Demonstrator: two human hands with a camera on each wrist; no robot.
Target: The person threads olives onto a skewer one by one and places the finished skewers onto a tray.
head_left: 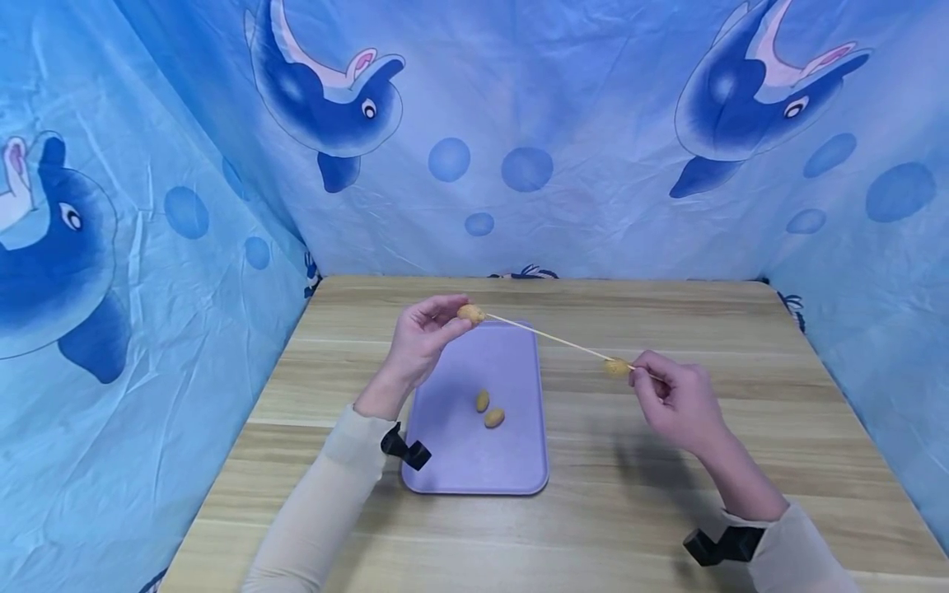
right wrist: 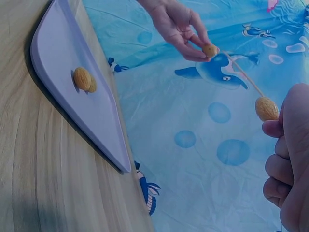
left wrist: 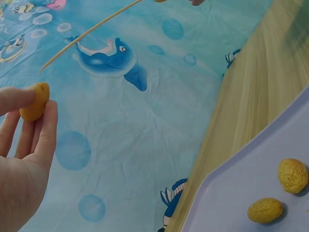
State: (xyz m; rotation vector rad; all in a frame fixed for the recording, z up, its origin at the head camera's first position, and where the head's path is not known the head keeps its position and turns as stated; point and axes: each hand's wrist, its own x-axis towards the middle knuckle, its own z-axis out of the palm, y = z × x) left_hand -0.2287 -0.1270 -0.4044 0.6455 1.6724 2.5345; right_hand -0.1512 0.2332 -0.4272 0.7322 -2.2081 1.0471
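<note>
Between thumb and fingers, my left hand (head_left: 423, 342) pinches a golden, wrinkled oval fruit (left wrist: 39, 99) that looks like a candied date. My right hand (head_left: 678, 399) grips the rear end of a thin wooden skewer (head_left: 549, 335). A second such fruit (right wrist: 266, 108) is threaded on the skewer, just ahead of the right thumb and fingers. The skewer's pointed tip lies very near the left hand's fruit; in the left wrist view a small gap shows between them. Two more of these fruits (head_left: 483, 401) lie close together on a purple tray (head_left: 474, 469) below the hands.
The tray rests on a wood-grain table (head_left: 593, 527), left of its middle. Blue curtains (head_left: 482, 107) with dolphin prints enclose the table at the back and both sides. Each wrist bears a small black camera (head_left: 406, 447).
</note>
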